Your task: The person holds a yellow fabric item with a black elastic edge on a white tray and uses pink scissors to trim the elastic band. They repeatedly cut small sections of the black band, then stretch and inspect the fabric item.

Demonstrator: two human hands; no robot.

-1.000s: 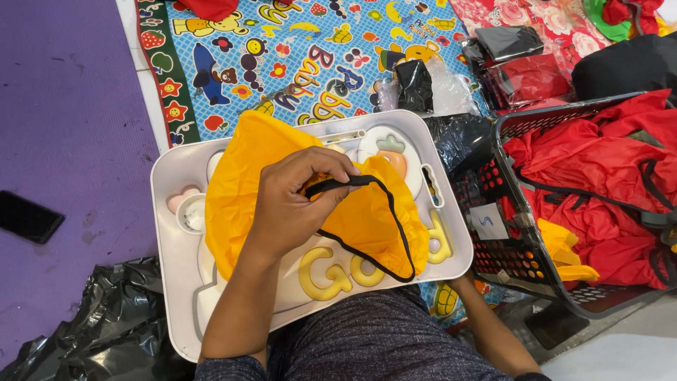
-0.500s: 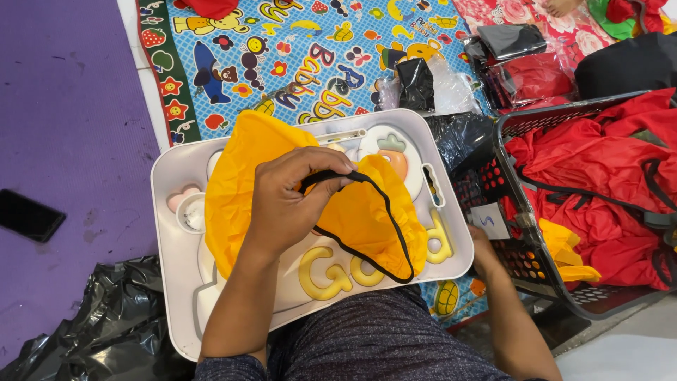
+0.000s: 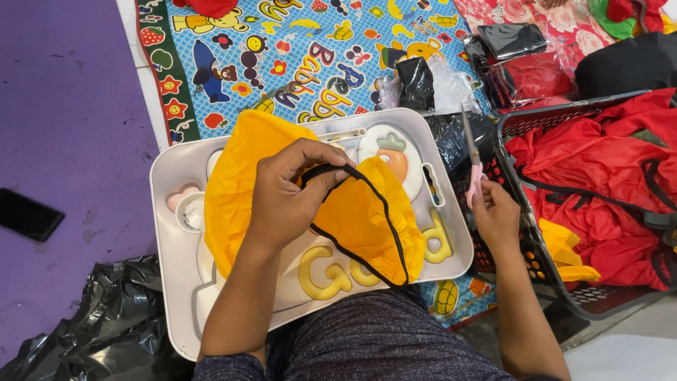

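Observation:
A yellow cloth (image 3: 360, 219) with a black trim strap lies spread over a white lap tray (image 3: 169, 268) on my knees. My left hand (image 3: 285, 194) rests on the cloth and pinches the black strap near its upper edge. My right hand (image 3: 493, 212) is at the tray's right side, closed on small scissors (image 3: 471, 162) with pink handles, blades pointing up. The scissors are clear of the cloth.
A black basket (image 3: 522, 240) at right holds red cloth and some yellow cloth. Plastic packets (image 3: 423, 81) lie on a blue patterned mat (image 3: 296, 49) beyond the tray. A dark phone (image 3: 28, 215) sits on the purple mat at left, a black plastic bag (image 3: 106, 324) below it.
My right hand has come up from below the tray's right side and now holds the scissors upright. My left hand has kept its hold on the strap.

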